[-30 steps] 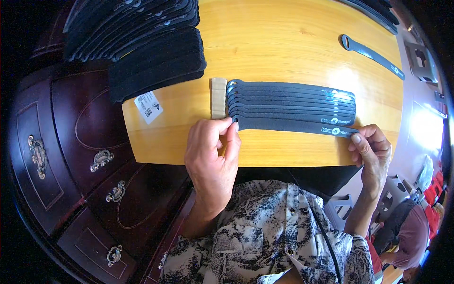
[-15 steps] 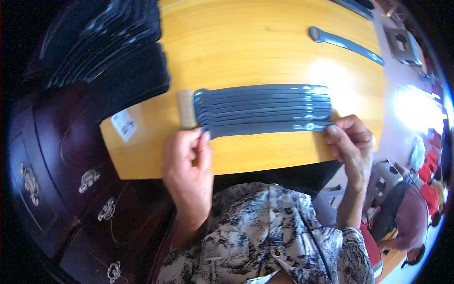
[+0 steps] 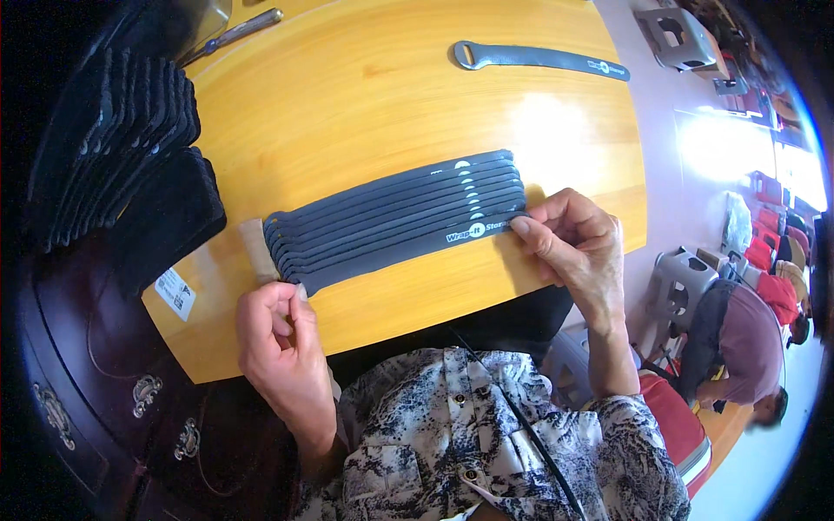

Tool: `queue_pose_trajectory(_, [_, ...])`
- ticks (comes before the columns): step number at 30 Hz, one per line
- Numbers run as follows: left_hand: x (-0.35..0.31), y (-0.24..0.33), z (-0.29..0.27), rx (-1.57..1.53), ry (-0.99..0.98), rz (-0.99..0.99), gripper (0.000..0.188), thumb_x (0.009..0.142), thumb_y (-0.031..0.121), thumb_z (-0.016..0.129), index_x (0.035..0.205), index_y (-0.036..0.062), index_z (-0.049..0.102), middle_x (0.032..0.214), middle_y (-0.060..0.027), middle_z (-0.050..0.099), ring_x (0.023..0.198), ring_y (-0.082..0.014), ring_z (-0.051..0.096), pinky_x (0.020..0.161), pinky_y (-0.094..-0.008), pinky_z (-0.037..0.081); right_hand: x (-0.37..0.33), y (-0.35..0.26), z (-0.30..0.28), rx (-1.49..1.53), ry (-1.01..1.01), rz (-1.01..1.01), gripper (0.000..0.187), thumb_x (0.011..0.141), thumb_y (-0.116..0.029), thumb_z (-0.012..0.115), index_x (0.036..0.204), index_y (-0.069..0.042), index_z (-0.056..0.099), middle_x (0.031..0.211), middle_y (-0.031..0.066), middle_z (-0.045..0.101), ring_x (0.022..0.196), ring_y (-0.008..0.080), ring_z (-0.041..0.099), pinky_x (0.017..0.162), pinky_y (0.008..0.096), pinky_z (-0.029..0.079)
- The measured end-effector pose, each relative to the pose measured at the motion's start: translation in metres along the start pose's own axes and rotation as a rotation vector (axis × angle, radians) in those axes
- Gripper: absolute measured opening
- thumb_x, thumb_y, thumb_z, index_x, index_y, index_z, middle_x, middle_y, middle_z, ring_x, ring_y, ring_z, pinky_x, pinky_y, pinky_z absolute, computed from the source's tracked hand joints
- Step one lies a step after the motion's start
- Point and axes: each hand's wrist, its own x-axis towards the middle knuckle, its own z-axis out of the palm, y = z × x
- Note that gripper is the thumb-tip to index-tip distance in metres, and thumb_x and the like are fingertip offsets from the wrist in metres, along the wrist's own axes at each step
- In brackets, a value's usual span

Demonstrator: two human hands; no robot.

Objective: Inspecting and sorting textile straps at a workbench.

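Observation:
Dark grey hook-and-loop straps [image 3: 387, 198] lie overlapped in a slanting row on the yellow wooden table, their loop ends at the left and pale printed marks toward the right. My left hand [image 3: 280, 340] pinches the loop end of the nearest strap [image 3: 382, 259] between thumb and fingertips. At its other end, my right hand [image 3: 575, 247] holds the tip between thumb and forefinger. This strap lies along the front of the row. A flat tan strip [image 3: 254, 248] sits beside the loop ends, partly hidden near my left fingers.
A single strap [image 3: 543, 61] lies farther back. Black straps are stacked [image 3: 130, 148] at the left, near a white label [image 3: 175, 293] on the table [image 3: 347, 104]. A dark-handled tool [image 3: 239, 33] is behind. Dark drawers stand left; stools [image 3: 682, 282] and a seated person [image 3: 747, 339] are right.
The view has shifted and turned, so the row slants more and the tool shows. Both hands keep their pinch on the nearest strap, whose right end now lies closer against the row.

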Motion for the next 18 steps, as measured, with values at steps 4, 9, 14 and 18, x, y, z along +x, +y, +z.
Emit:
queue_pose_trajectory(4, [0.000,-0.001,-0.001,0.020,-0.006,0.021,0.011,0.081,-0.006,0.061,0.088,0.0020,0.058,0.072,-0.0027,0.049,0.058,-0.0132,0.038,0.054,-0.0278,0.035,0.001,0.002,0.003,-0.012,0.004,-0.006,0.015,0.084,-0.012,0.072,0.084,-0.001,0.062,0.068,0.0001,0.063,0.058,0.0025,0.055,0.050,0.0167,0.044])
queue_pose_trajectory(9, [0.000,-0.002,-0.001,0.008,-0.023,0.026,0.011,0.081,-0.007,0.060,0.087,0.0010,0.057,0.072,-0.0029,0.048,0.059,-0.0131,0.038,0.054,-0.0279,0.035,0.000,-0.002,0.005,-0.018,0.029,-0.004,0.015,0.084,-0.012,0.072,0.082,-0.001,0.061,0.063,-0.0013,0.059,0.055,0.0025,0.053,0.047,0.0175,0.043])
queue_pose_trajectory(14, [0.003,0.001,-0.007,0.011,-0.021,0.044,0.009,0.083,-0.006,0.061,0.088,0.0007,0.059,0.072,-0.0029,0.046,0.058,-0.0109,0.039,0.051,-0.0269,0.033,0.004,-0.005,0.006,0.009,0.004,0.005,0.016,0.084,-0.011,0.071,0.082,-0.004,0.057,0.059,-0.0029,0.055,0.051,0.0018,0.049,0.044,0.0186,0.039])
queue_pose_trajectory(18, [0.003,-0.001,-0.011,-0.082,-0.026,-0.051,0.007,0.084,-0.004,0.062,0.089,0.0011,0.061,0.065,-0.0009,0.044,0.055,-0.0074,0.037,0.049,-0.0250,0.031,0.010,-0.013,0.003,0.008,-0.088,0.054,0.017,0.085,-0.010,0.070,0.083,-0.006,0.053,0.056,-0.0035,0.053,0.049,0.0009,0.048,0.040,0.0181,0.035])
